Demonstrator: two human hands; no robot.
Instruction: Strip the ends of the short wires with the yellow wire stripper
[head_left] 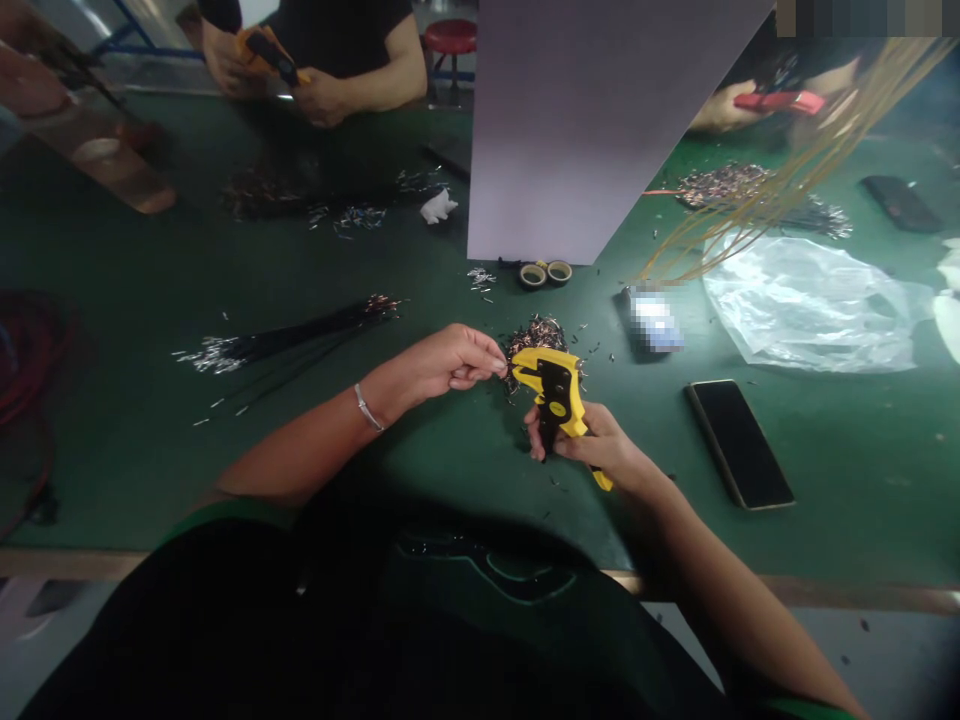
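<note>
My left hand (459, 360) pinches a thin dark wire between thumb and fingertips; only a tiny bit of it shows, at the jaws of a wire stripper. The yellow and black wire stripper (556, 392) is gripped in my right hand (589, 440), its jaws pointing left toward my left fingertips. Behind and below the tool lies a heap of short wire scraps (536, 335), partly hidden by it. To the left, a bundle of black wires (300, 335) rests on the green table, with pale tips at one end and coppery tips at the other.
A phone (741, 445) lies at right, near a clear plastic bag (817, 305). Two tape rolls (546, 274) sit before a tall grey panel (555, 130). Across the table (420, 480), one co-worker's hands (322, 97) hold an orange tool; another person's hand (720, 110) holds a red one.
</note>
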